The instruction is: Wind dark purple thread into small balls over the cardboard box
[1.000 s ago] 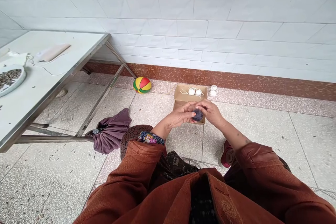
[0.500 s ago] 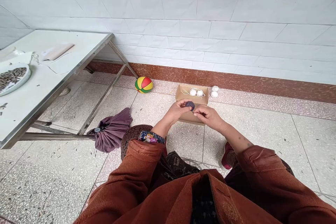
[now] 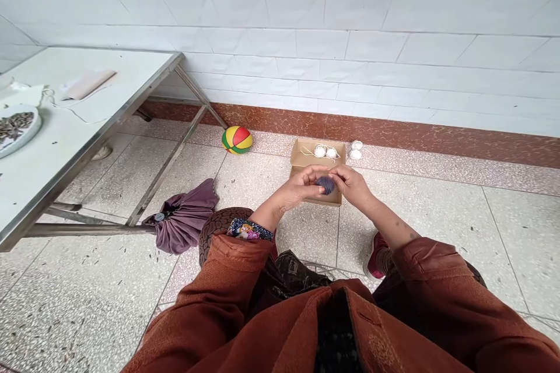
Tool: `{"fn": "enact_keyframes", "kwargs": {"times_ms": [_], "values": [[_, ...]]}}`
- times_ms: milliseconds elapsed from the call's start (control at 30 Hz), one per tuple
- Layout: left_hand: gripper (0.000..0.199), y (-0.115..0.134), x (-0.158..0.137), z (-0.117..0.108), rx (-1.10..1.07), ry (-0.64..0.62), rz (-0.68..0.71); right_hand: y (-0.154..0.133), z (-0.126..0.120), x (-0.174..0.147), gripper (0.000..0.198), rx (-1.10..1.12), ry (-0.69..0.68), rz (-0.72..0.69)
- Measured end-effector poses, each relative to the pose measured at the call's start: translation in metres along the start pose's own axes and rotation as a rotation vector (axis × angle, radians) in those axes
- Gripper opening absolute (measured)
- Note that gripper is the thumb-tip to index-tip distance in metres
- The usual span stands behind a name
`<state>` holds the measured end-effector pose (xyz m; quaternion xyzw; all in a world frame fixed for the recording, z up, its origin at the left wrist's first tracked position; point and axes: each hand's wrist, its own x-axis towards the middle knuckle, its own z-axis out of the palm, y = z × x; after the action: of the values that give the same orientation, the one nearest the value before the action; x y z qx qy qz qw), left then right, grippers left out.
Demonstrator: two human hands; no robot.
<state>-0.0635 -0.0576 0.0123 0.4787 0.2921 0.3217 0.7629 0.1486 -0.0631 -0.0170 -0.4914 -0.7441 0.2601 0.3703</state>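
Between my hands is a small dark purple-grey ball of yarn [image 3: 325,185]. My left hand [image 3: 303,185] grips it from the left, thumb below and fingers above. At the ball's upper right, my right hand [image 3: 352,186] is closed in a pinch; the strand between its fingertips is too fine to make out. Below and behind the hands an open cardboard box [image 3: 298,158] rests on the floor. Two white yarn balls [image 3: 320,151] with loose strands lie in its far part. Two more white balls [image 3: 356,154] sit on the floor just right of the box.
A striped ball [image 3: 237,140] lies by the leg of a metal-framed table [image 3: 144,70] on the left. On the tabletop are a dish of dark pieces [image 3: 32,122] and a folded cloth [image 3: 90,84]. A purple umbrella [image 3: 186,218] leans near the table's base. A tiled wall [image 3: 306,41] stands ahead.
My right hand has moved from the yarn ball's lower right to its upper right. The ball has turned slightly and come a little lower and to the right in my left hand.
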Motion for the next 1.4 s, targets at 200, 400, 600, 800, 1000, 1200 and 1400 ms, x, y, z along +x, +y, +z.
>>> {"fn": "enact_keyframes", "kwargs": {"times_ms": [200, 400, 600, 800, 1000, 1200, 1400], "values": [[0.039, 0.0, 0.001, 0.0, -0.176, 0.138, -0.019, -0.001, 0.007, -0.006, 0.016, -0.06, -0.092, -0.007], [0.036, -0.003, 0.004, -0.002, -0.297, 0.201, -0.017, -0.001, 0.012, -0.011, 0.016, -0.192, -0.164, -0.085], [0.038, -0.009, 0.008, -0.012, -0.071, 0.359, -0.013, -0.015, 0.0, -0.01, 0.014, -0.085, -0.194, -0.197], [0.046, -0.006, 0.005, -0.004, 0.133, 0.164, -0.046, -0.021, -0.01, -0.006, 0.015, -0.024, -0.101, -0.212], [0.061, -0.005, 0.001, 0.004, 0.096, 0.161, -0.046, -0.015, -0.009, -0.005, 0.018, -0.06, -0.019, -0.131], [0.041, -0.006, -0.001, 0.006, 0.085, 0.09, -0.071, -0.013, -0.007, -0.001, 0.017, 0.0, 0.058, -0.103], [0.044, -0.004, -0.003, 0.009, -0.077, 0.072, -0.146, -0.011, 0.0, 0.0, 0.016, 0.078, 0.138, 0.016]]}}
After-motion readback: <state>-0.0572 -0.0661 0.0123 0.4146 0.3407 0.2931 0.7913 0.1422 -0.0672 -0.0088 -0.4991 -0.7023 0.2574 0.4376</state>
